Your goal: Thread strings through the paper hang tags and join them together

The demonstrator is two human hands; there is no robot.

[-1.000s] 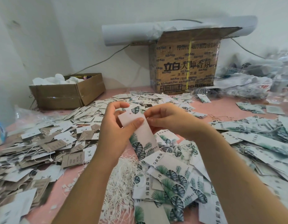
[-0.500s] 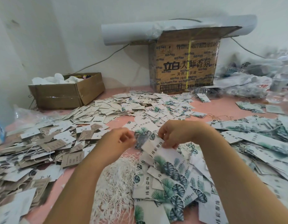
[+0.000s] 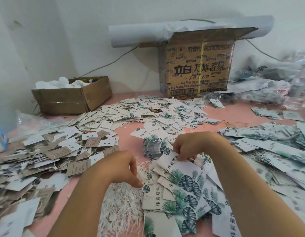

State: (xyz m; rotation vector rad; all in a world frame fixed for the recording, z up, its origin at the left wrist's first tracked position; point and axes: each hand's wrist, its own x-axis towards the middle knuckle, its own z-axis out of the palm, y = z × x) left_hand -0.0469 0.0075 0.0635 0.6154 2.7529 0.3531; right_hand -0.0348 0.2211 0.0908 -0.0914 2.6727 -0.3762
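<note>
A person's two bare hands work over a pink table (image 3: 234, 115) littered with paper tags. At the near middle lies a heap of white strings (image 3: 121, 207). The left hand (image 3: 122, 168) comes down on the far edge of the heap, fingers curled and their tips bunched together among the strands; whether a strand is caught between them cannot be told. Just right of the heap, the right hand (image 3: 191, 146) pinches the top end of a white tag (image 3: 180, 170) printed with green leaves and dark characters. That end is raised above a pile of leaf-printed tags (image 3: 182, 199), which touches the heap's right side. Left of the heap spreads a mass of brown and white tags (image 3: 45, 154), some with thin threads. Beyond the heap more tags are scattered, and behind them a tall printed cardboard box (image 3: 198, 69) stands against the wall with a white roll (image 3: 139, 33) across its top. Beyond the heap to the left sits a low open box (image 3: 71, 100) holding white material. Far to the heap's right lie clear plastic bags (image 3: 268, 86).
</note>
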